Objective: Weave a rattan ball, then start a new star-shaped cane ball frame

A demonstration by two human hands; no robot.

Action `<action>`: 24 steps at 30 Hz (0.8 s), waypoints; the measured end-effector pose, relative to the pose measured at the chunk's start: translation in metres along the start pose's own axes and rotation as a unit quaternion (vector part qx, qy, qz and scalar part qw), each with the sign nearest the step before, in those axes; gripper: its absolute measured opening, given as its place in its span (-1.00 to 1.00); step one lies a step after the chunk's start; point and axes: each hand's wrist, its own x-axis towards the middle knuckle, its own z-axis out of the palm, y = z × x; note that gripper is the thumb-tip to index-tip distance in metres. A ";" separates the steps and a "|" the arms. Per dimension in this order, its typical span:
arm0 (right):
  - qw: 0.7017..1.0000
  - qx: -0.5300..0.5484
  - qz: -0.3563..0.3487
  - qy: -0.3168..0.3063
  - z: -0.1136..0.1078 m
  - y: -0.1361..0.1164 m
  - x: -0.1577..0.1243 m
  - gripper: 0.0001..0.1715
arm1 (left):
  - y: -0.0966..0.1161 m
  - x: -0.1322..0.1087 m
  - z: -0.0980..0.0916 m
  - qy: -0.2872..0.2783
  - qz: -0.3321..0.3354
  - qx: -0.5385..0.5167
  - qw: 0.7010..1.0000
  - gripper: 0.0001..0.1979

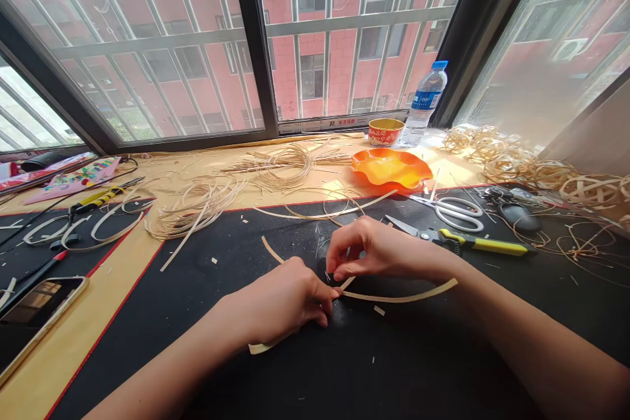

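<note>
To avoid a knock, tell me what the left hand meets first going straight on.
The left hand would likely meet the right hand first, though depth is unclear from this view.

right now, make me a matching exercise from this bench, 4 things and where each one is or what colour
Things:
1. water bottle
2. wavy-rimmed plastic dish
3. white-handled scissors
4. woven cane balls

Places or colours:
A. lying on the black mat
B. heaped at the far right by the window
C. standing against the window
D. bright orange

Right pairs: 1-C, 2-D, 3-A, 4-B
</note>
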 end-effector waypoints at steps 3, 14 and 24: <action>0.996 0.000 0.019 -0.089 -0.004 -0.004 -0.005 -0.80 | -0.003 0.001 0.000 -0.005 -0.014 -0.005 1.000 -0.83; 0.995 0.071 0.023 -0.067 0.007 0.020 -0.011 -0.68 | -0.005 0.003 -0.002 0.008 0.004 -0.025 1.000 -0.88; 0.996 0.064 0.007 -0.056 0.009 0.019 -0.012 -0.76 | -0.009 0.007 0.000 0.057 0.010 -0.042 0.997 -0.77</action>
